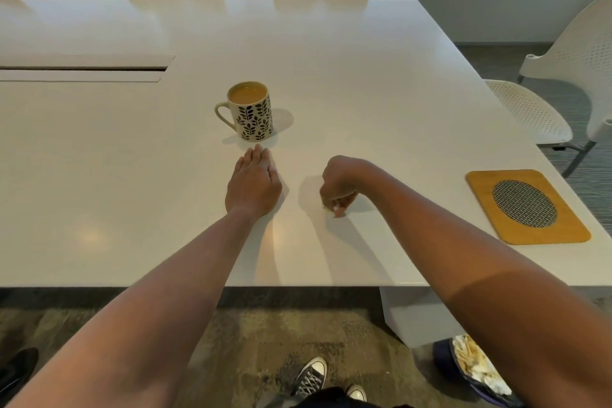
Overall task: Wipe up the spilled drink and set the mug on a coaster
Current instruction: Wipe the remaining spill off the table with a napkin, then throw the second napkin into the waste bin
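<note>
The mug (250, 111) stood upright on the white table (381, 83), left of centre, handle pointing left, filled near the rim with a light brown drink. Your left hand (253, 184) lay just in front of the mug, palm down, fingers extended and together, fingertips close to its base but apart from it; the hand grasped nothing. Your right hand (337, 187) was to the right of it, wrist bent, fingers curled downward, fingertips (338, 209) pinched at the table surface on something small and pale; what it was cannot be told. The coaster (527, 207), a wooden pad with a mesh oval, lay well apart near the table's right edge.
</note>
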A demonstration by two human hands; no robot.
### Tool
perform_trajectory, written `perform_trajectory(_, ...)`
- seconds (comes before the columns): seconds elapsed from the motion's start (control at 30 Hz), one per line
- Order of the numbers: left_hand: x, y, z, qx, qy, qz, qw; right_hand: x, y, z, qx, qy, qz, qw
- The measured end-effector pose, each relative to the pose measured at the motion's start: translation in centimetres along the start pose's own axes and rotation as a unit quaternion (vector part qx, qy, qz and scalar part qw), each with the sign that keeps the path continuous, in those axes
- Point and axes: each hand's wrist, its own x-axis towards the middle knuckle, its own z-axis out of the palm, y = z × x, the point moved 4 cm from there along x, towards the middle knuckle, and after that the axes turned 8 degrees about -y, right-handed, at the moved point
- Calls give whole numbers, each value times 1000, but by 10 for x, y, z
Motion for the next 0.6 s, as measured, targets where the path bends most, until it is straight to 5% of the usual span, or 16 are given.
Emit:
perform_trajectory(0.33,0,2,-4,-38,8,6,999,19,-32,4,119,161,-25,979)
perform_trajectory(0.6,-2,19,-11,-166,69,29,983,25,-1,-16,415,245,-62,874)
